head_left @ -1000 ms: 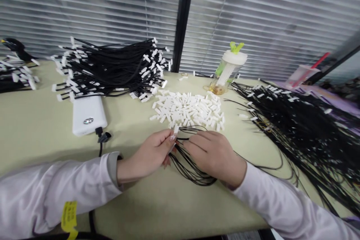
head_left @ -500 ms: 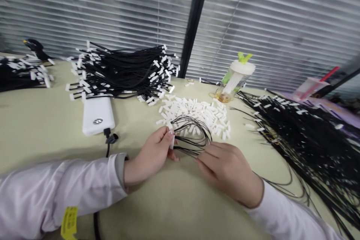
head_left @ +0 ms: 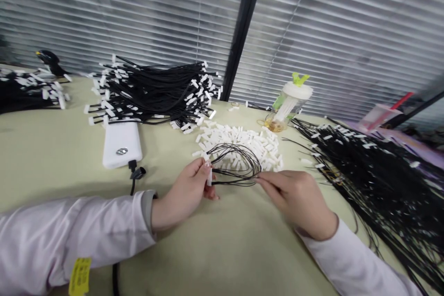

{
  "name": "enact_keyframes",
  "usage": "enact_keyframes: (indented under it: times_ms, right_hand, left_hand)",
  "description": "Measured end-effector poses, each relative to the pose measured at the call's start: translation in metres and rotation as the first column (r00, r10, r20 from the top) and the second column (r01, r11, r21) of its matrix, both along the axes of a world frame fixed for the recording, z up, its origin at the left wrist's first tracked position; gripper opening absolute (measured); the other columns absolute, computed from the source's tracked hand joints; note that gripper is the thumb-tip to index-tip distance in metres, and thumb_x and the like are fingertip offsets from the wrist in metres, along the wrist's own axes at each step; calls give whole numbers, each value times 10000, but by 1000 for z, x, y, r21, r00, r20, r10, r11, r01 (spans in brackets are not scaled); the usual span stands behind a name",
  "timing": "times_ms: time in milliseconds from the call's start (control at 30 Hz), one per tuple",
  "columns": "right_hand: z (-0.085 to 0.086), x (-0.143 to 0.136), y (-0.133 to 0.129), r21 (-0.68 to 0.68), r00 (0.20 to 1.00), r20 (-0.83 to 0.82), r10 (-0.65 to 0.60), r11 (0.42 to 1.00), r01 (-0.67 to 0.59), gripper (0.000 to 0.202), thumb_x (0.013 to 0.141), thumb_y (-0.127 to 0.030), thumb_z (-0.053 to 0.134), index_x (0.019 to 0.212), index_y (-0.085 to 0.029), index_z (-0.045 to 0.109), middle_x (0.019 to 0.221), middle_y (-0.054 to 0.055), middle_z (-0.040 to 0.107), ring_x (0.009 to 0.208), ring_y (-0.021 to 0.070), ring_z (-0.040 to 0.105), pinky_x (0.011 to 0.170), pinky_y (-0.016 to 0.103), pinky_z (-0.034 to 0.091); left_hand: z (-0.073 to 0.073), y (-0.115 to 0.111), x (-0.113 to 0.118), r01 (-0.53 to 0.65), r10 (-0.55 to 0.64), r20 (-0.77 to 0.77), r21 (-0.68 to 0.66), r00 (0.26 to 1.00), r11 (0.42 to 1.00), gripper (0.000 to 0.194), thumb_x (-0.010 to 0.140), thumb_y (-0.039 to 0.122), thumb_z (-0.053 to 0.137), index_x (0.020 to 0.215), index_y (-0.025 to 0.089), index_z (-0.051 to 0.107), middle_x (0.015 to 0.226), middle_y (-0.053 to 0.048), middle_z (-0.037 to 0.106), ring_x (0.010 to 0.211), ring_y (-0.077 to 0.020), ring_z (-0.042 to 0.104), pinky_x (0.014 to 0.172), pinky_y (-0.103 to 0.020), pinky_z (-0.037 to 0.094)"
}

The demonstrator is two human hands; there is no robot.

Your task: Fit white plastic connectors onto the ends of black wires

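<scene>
Between the thumb and fingers of my left hand [head_left: 185, 194] is a white connector [head_left: 209, 176], held upright. Several thin black wires [head_left: 239, 148] run out of it and curve round in a loop to the right. My right hand [head_left: 298, 199] pinches the black wires at the right side of that loop, thumb against forefinger. Just behind both hands lies a loose heap of small white connector housings [head_left: 239, 135]. What the fingertips of my right hand cover is too small to make out.
A white power bank [head_left: 122, 144] with a black cable lies at left. Behind it is a stack of black cables [head_left: 152, 88] with white ends. A clear lidded cup [head_left: 289, 104] stands at the back; a large bundle of black wires [head_left: 388, 185] spreads at right.
My right hand has moved slightly right and up along the wires, its fingers now in a narrower pinch. My left hand keeps the connector almost in place. The view has tilted slightly.
</scene>
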State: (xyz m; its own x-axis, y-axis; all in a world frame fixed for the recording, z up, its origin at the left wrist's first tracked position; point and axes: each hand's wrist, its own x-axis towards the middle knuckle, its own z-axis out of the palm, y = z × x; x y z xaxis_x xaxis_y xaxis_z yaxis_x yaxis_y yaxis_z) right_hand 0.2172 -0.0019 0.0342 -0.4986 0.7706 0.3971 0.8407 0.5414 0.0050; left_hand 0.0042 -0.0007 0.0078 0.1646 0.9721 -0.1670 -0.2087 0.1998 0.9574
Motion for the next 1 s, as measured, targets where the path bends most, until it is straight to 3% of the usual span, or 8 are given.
enact_keyframes:
  times_ms: [100,267,433,500,633,733,833,1000]
  right_hand:
    - [3,15,10,94,968,-219,-122,985,145,156,762,-281,538,798,-209,672,529,-8,601,463,97,526,505,219,361]
    - [9,30,26,-101,703,-673,-232,969,223,234,733,-263,551,940,-185,629,741,35,649,608,141,595,553,263,471]
    - [20,43,41,-111,-11,-994,-112,993,-40,176,730,-237,561,892,-186,605,960,37,608,767,124,598,660,280,501]
    - [25,47,42,-80,-107,-991,-84,996,-38,228,745,-206,541,971,-236,556,855,0,616,550,54,532,527,215,459]
    - [26,36,29,-186,62,-982,-178,967,-171,360,793,-223,507,1112,-334,384,677,-43,601,339,35,322,364,179,282]
    - [18,9,11,-329,474,-857,-202,922,-202,44,813,-265,485,848,-239,486,630,-32,571,419,62,403,397,189,308]
    - [6,-17,-2,-310,798,-599,-73,939,-147,91,798,-210,506,711,-191,524,650,-13,549,590,87,480,554,213,378]
    - [-5,-38,-9,-242,895,-446,13,961,-134,132,834,-182,450,723,-185,522,684,-11,537,663,97,475,619,224,357]
  left_hand:
    - [-3,1,0,-1,1,25,-4,1000,1000,217,816,346,429,687,174,399,617,66,441,450,-58,476,491,-262,499]
    - [-9,3,-1,26,-27,42,20,999,999,218,808,360,443,695,176,408,627,62,435,485,-65,492,554,-293,513]
    - [-11,1,-2,62,-63,14,58,998,996,237,798,382,456,687,177,415,647,48,429,549,-79,476,566,-286,514]
    - [-10,0,-2,78,-75,-35,75,997,994,241,807,390,438,694,179,418,660,42,425,574,-84,462,567,-275,515]
    - [-8,-2,-1,139,-121,-149,121,981,983,232,837,374,381,716,179,420,682,27,427,622,-101,457,567,-261,509]
    - [-6,-3,-1,191,-157,-216,150,964,970,220,849,343,363,714,177,413,686,22,426,615,-101,458,551,-244,486]
    - [-5,-5,-1,241,-192,-242,188,951,952,213,857,327,349,715,179,404,680,25,421,614,-101,459,568,-247,478]
    - [-4,-7,0,278,-211,-288,216,934,936,225,861,316,343,685,184,387,652,34,399,599,-98,436,564,-236,464]
